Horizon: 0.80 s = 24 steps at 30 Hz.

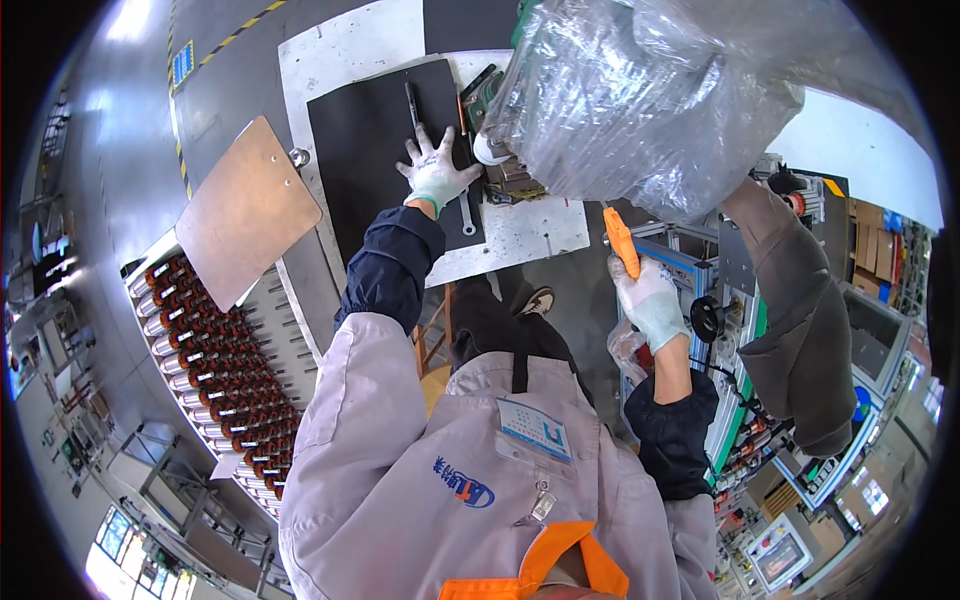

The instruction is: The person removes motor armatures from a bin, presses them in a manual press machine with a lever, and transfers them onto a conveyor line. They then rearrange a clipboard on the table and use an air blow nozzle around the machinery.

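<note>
Nearest the camera: the person's own grey work jacket (400, 470) with dark blue sleeve covers (395, 265) is filling the lower middle of the view.

Right hand (650, 300), in a pale glove, is closing fully around the lower part of an orange-handled tool (620, 242); the orange end is sticking up out of the fist, off the near right corner of the worktable (520, 235), over the floor. What the tool's working end looks like cannot be told, since the fist is hiding it.

Left hand (435, 170), also gloved, is lying flat with fingers spread wide on the black mat (370, 150) that covers the left part of the worktable. It is gripping nothing. A wrench (467, 215) is lying on the mat just beside the wrist, toward the near edge, and a dark slim tool (411, 103) is lying just beyond the fingertips.

Right of the left hand, at the mat's right edge, a metal assembly (505, 170) is sitting under a large crumpled clear plastic sheet (640, 100) (the sheet is hiding most of it).

Left of the worktable, a rack of copper-wound rotors (215, 365) is standing in rows, with a flat brown board (245, 210) resting across its far end.

Far right, another person's sleeve (800, 320) is hanging down beside framed equipment (720, 300).
</note>
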Motion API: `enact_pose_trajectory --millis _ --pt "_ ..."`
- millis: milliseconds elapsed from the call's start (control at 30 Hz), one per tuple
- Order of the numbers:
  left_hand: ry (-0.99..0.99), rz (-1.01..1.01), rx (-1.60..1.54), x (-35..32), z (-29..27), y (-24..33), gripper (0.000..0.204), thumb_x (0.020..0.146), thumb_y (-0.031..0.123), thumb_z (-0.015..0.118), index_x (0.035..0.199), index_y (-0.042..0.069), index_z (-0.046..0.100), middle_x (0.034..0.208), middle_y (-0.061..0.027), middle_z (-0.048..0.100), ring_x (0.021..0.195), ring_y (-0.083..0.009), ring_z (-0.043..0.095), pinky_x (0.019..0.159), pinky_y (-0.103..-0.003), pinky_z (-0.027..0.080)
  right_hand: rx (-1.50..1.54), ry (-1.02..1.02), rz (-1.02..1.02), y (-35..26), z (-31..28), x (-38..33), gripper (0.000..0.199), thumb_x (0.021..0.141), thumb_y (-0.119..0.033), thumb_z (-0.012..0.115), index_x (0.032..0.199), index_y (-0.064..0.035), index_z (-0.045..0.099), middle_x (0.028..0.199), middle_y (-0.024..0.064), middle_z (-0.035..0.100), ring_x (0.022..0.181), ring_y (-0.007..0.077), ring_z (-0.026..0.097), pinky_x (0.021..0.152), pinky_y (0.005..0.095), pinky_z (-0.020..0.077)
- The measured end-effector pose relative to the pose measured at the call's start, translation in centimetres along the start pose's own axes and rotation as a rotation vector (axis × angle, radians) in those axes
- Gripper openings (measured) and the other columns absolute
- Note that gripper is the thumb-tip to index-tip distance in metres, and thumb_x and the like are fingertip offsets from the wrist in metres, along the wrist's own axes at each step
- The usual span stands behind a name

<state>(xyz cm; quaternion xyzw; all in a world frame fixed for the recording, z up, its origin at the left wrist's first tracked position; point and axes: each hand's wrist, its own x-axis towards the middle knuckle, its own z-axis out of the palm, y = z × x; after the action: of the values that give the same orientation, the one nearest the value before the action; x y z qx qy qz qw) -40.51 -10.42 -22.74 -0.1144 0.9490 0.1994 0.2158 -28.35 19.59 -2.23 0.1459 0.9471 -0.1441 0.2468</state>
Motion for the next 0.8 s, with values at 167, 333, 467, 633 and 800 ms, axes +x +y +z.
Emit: enact_pose_trajectory --millis 167,333,467,633,800 --pt "0.014 0.003 0.001 0.5 0.8 -0.7 0.095 0.074 0.058 0.073 0.154 0.026 0.033 0.163 -0.0246 0.004 0.149 -0.0482 0.008 0.112 -0.071 0.015 0.002 -0.048 -0.028 -0.6 0.1 -0.2 0.056 0.095 -0.052 0.056 0.094 0.0028 0.065 0.086 0.0279 0.067 0.089 0.0452 0.066 0.078 0.0525 0.0504" --pt "-0.028 0.028 0.075 1.0 1.1 -0.4 0.095 0.074 0.058 0.073 0.154 0.026 0.033 0.163 -0.0247 0.004 0.149 -0.0483 0.008 0.112 -0.071 0.015 0.042 -0.142 -0.06 -1.9 -0.1 -2.2 0.05 0.095 -0.049 0.057 0.094 0.0001 0.064 0.084 0.0251 0.067 0.083 0.0445 0.066 0.073 0.0508 0.0512" --pt "-0.022 -0.003 0.04 0.6 0.3 -0.7 0.096 0.075 0.058 0.073 0.155 0.026 0.032 0.163 -0.0246 0.003 0.15 -0.0478 0.007 0.113 -0.07 0.015 0.076 -0.085 -0.154 -2.4 0.1 -3.8 0.049 0.095 -0.049 0.058 0.092 -0.0005 0.064 0.081 0.0241 0.067 0.081 0.0443 0.065 0.071 0.0507 0.0507" --pt "-0.008 0.018 0.015 -0.1 -0.2 -0.6 0.096 0.075 0.059 0.074 0.155 0.026 0.032 0.163 -0.0241 0.003 0.149 -0.0479 0.008 0.112 -0.071 0.016 0.105 -0.123 -0.13 -1.9 0.3 -4.6 0.047 0.095 -0.047 0.06 0.088 -0.0005 0.064 0.081 0.0238 0.066 0.08 0.044 0.065 0.07 0.0504 0.0504" --pt "0.004 0.018 -0.032 -0.6 -0.6 -0.3 0.095 0.076 0.057 0.073 0.155 0.025 0.032 0.163 -0.0254 0.002 0.149 -0.0485 0.01 0.112 -0.07 0.016 0.123 -0.172 -0.136 -2.2 1.0 -5.8 0.046 0.093 -0.044 0.063 0.103 0.0011 0.065 0.093 0.025 0.067 0.088 0.0443 0.065 0.076 0.05 0.0509"
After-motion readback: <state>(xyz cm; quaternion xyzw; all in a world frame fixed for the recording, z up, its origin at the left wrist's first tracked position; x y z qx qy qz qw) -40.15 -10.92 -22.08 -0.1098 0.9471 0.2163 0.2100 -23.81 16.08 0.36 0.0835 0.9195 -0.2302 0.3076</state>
